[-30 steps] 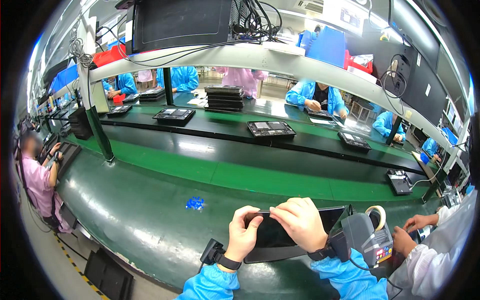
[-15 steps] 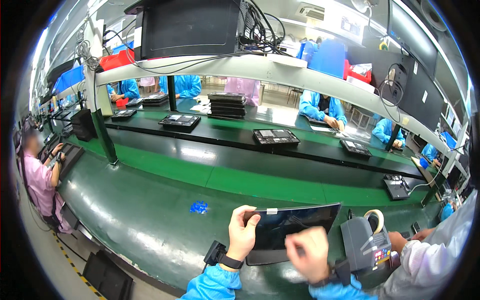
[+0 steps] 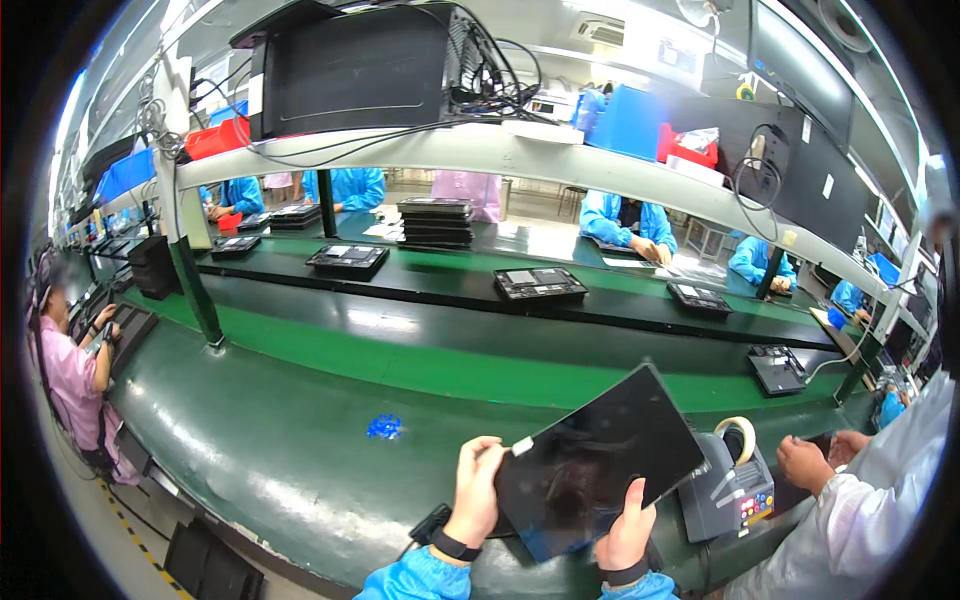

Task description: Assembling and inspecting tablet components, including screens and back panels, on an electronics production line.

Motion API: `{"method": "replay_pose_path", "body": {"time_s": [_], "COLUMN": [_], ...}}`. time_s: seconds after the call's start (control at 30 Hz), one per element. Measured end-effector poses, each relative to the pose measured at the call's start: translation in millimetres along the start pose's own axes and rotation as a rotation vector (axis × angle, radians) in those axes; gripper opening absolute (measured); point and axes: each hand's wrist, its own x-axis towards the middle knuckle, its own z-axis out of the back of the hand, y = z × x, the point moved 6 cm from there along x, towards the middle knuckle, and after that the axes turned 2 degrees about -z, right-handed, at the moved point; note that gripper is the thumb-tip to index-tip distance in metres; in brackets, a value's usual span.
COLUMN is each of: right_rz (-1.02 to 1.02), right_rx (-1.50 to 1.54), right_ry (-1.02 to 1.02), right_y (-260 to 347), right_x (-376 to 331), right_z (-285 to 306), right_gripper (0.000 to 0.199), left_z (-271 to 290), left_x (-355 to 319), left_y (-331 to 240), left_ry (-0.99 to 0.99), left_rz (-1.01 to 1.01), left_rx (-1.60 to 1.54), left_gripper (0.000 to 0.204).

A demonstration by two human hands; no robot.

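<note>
A thin, glossy black screen panel [image 3: 595, 465] is raised and tilted above the green bench, with a small whitish tab [image 3: 522, 446] on its upper left edge. My left hand [image 3: 476, 490] is closed on the panel's left edge, just below that tab. At the lower right edge, my right hand [image 3: 626, 530] grips the panel too, its thumb lying over the front face and its fingers hidden behind. Reflections blur the lower part of the panel. Both my wrists wear black bands, and my sleeves are light blue.
A grey tape dispenser [image 3: 715, 490] stands right of the panel, close to a co-worker's hands [image 3: 810, 465]. Small blue pieces [image 3: 384, 427] lie in a pile on the bench [image 3: 270, 420]. Beyond, opened black devices [image 3: 540, 284] sit along a raised strip, under a white shelf beam [image 3: 400, 148].
The panel has swung from nearly level to a steep slant, its right corner higher. My right hand, blurred in front of it before, now grips its lower right edge. The co-worker's hands have risen.
</note>
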Motion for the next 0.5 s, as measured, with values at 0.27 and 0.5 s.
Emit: {"method": "replay_pose_path", "body": {"time_s": [0.27,0.5], "right_rz": [-0.306,-0.238], "right_rx": [-0.517,-0.649], "right_ry": [0.257,0.255], "right_y": [21,32], "right_x": [1,-12], "right_z": [32,41], "right_gripper": [0.034,0.022], "left_z": [-22,-40], "left_x": [-13,-34], "left_y": [23,26], "left_ry": [0.565,0.387], "left_rz": [0.434,0.308], "left_rx": [0.092,0.176], "left_gripper": [0.044,0.035]}}
